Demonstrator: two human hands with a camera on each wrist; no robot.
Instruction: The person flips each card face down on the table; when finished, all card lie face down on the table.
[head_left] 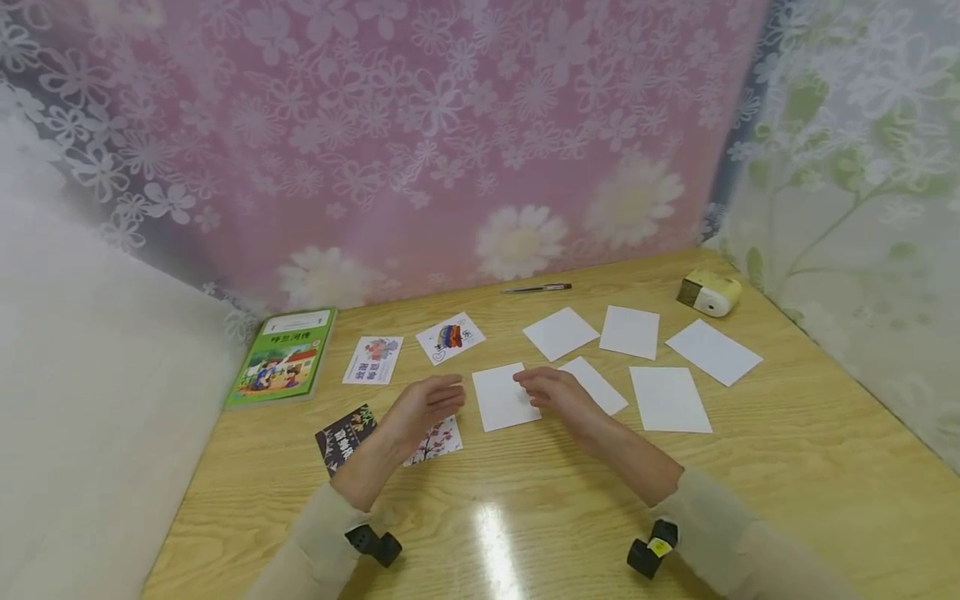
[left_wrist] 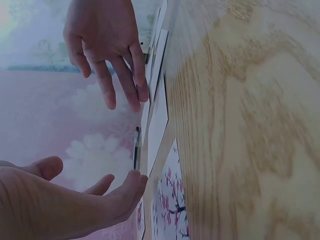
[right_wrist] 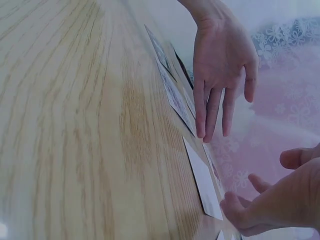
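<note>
My left hand (head_left: pixel 422 414) hovers over a card with pink blossoms (head_left: pixel 441 442), its fingers loosely bent and holding nothing. Facing it, my right hand (head_left: pixel 564 398) hangs above a white card (head_left: pixel 501 407) and partly hides another white card (head_left: pixel 597 385). In the left wrist view both palms face each other with a gap between them, and the fingers of the right hand (left_wrist: pixel 107 55) are spread. The right wrist view shows the left hand (right_wrist: pixel 222 65) raised off the table with relaxed fingers. Left of that hand lies a dark card (head_left: pixel 347 435), partly covered by the forearm.
Several more blank cards (head_left: pixel 670 400) lie to the right. Two printed cards, one with a colourful drawing (head_left: pixel 451 337) and one with lettering (head_left: pixel 372 360), lie behind the left hand. A green book (head_left: pixel 285 358), a pen (head_left: pixel 537 288) and a yellow-and-white box-like object (head_left: pixel 708 293) sit farther back.
</note>
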